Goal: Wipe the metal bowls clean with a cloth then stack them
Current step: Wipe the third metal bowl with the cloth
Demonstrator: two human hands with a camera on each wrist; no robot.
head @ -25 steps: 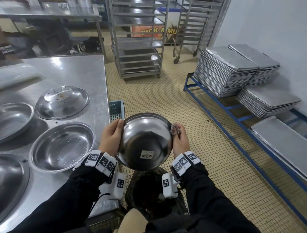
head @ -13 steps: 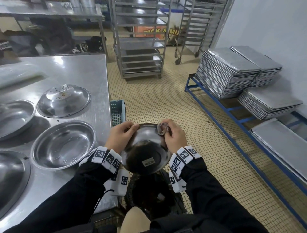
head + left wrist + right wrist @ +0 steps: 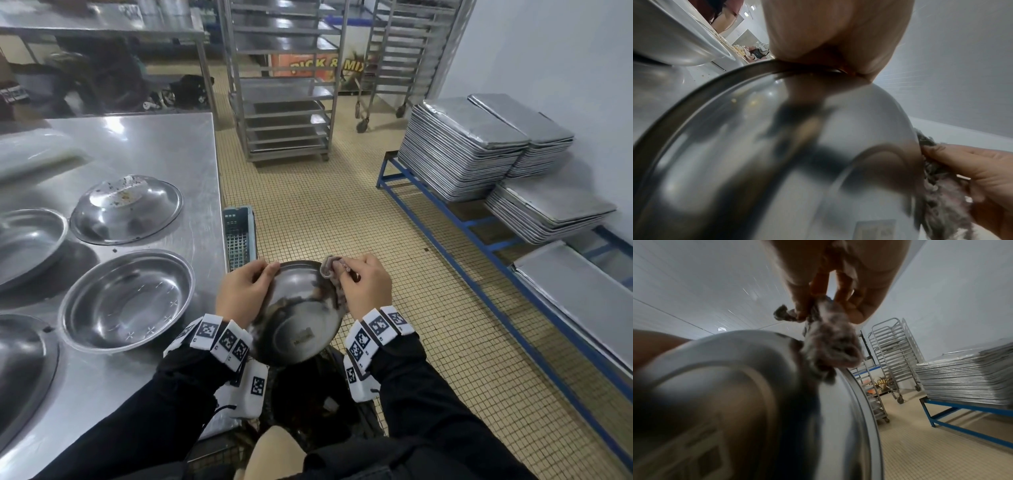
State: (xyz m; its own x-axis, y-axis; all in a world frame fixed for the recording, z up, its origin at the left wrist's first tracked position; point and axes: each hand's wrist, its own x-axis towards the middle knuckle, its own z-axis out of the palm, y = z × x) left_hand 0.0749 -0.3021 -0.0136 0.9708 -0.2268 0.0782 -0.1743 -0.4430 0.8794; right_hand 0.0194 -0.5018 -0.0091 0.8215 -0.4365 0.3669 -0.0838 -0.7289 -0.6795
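The metal bowl (image 3: 301, 315) was held in the air at 6 o'clock in the head view, off the right edge of the steel table (image 3: 164, 150) and above a dark bin (image 3: 308, 404), probably so that loosened residue would fall clear of the work surface. It was turned base toward the person, with a label on the base showing, which exposed the outer wall for wiping. The left hand (image 3: 241, 294) gripped the rim at the bowl's 10 o'clock with fingers curled over the edge, acting as the fixed support. The right hand (image 3: 364, 282) pinched a bunched grey cloth (image 3: 330, 269) and pressed it against the outer wall near the rim at 1 o'clock. Contact between cloth and metal was confirmed in both wrist views. Stacking had not begun. On the table, an upright bowl (image 3: 126, 301) sat at 9 o'clock and an inverted soiled bowl (image 3: 126, 209) at 10 o'clock, each apart from the other.
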